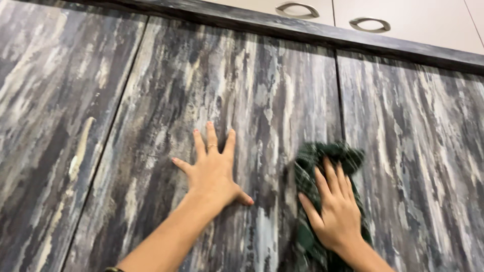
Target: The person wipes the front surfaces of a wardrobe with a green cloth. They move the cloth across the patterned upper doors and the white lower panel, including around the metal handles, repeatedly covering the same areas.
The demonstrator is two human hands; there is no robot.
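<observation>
My left hand (212,168) lies flat with fingers spread on a dark streaked grey cabinet door (227,85), holding nothing. It wears a ring on one finger. To its right, my right hand (335,206) presses a dark green checked cloth (310,166) against the same door, close to the seam with the neighbouring door. The cloth bunches above and below the fingers and looks blurred.
Three tall streaked doors fill the view, with vertical seams on the left (113,131) and on the right (340,100). Above a dark ledge (302,27) are pale upper cabinets with two curved metal handles (298,7) (370,22).
</observation>
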